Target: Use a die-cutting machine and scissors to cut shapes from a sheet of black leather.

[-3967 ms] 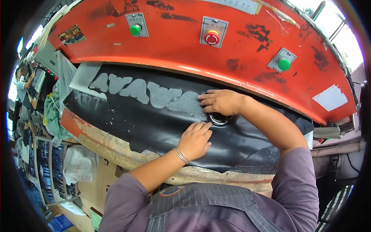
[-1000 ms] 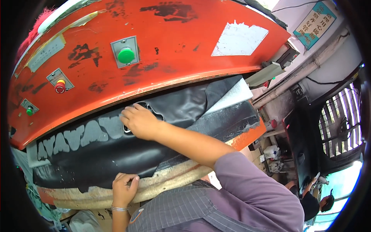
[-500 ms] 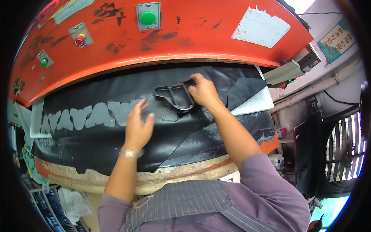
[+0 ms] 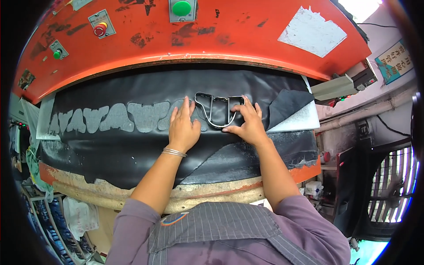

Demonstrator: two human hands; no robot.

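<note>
A shiny silver, hollow, twin-barred metal cutting die (image 4: 212, 109) is resting on the smooth black leather-like sheet (image 4: 137, 159), its long axis running left to right, its rounded side pointing toward the person (image 4: 221, 229). The right hand (image 4: 251, 124) is pinching its right end; the left hand (image 4: 183, 129) is lying, fingers spread, just beside it.

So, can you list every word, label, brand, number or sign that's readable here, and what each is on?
Teal-and-tan wall sign: large characters, partly legible, but I won't copy out wording.
White plastic bag: faint print, too blurred to read.
Plate behind the red button: any marking is too small to read.
Torn white paper on the red panel: no readable lettering.
Black sheet: no lettering visible.
</note>
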